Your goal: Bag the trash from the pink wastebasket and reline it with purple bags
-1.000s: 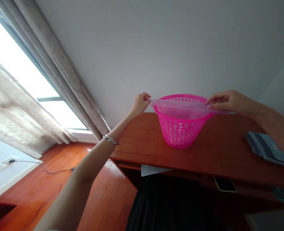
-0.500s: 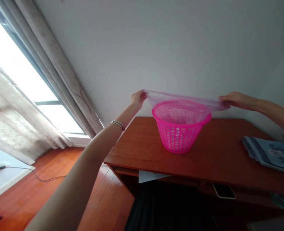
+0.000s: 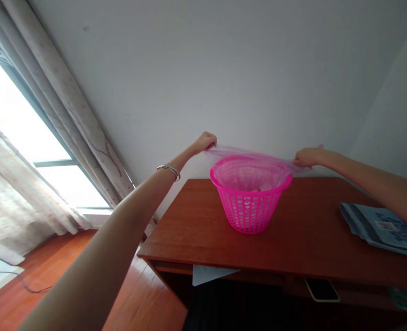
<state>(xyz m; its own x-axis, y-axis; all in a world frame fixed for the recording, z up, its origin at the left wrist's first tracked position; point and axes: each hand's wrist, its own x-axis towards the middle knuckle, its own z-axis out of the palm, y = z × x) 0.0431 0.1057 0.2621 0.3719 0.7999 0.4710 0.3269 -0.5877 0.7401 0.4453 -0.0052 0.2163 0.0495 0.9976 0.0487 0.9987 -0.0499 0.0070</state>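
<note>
A bright pink basket [image 3: 249, 212] with holes in its wall stands upright on the wooden desk. A thin, see-through purple plastic bag [image 3: 248, 154] lines its inside, and its mouth is stretched across the far side of the rim. My left hand [image 3: 206, 140], with bracelets at the wrist, is closed on the bag's edge at the upper left of the basket. Off the right side of the rim, my right hand [image 3: 307, 157] grips the opposite edge of the bag. Its fingers are partly hidden.
The brown desk [image 3: 186, 230] stands against a pale wall. A folded blue-grey packet [image 3: 382, 227] lies at its right. Below the desktop are a phone [image 3: 322, 289] and a white sheet [image 3: 210, 273]. Curtains [image 3: 76, 105] hang by the window at left.
Both hands have come lower and closer to the rim, the right one moving inward. The bag's stretched edge has dropped with them. The view has tilted slightly, while the basket stays on the desk.
</note>
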